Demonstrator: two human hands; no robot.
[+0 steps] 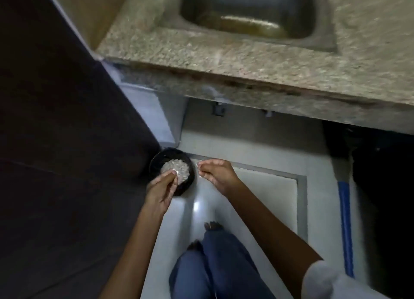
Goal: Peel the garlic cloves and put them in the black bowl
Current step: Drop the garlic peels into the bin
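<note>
White sleeve (pixel 322 278) up close — right hand (pixel 220 175) pinches a pale scrap (pixel 197 164), left hand (pixel 160 188) grips the black bowl (pixel 156 161) — whitish heap (pixel 174 167) inside.

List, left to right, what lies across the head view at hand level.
Dark panel → black bowl → right hand → blue pole. The left hand is left out: it overlaps the bowl.

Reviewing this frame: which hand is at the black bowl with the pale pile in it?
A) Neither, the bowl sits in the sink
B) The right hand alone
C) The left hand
C: the left hand covers the near rim of the black bowl, while the right hand pinches a small pale piece just beside it.
</note>
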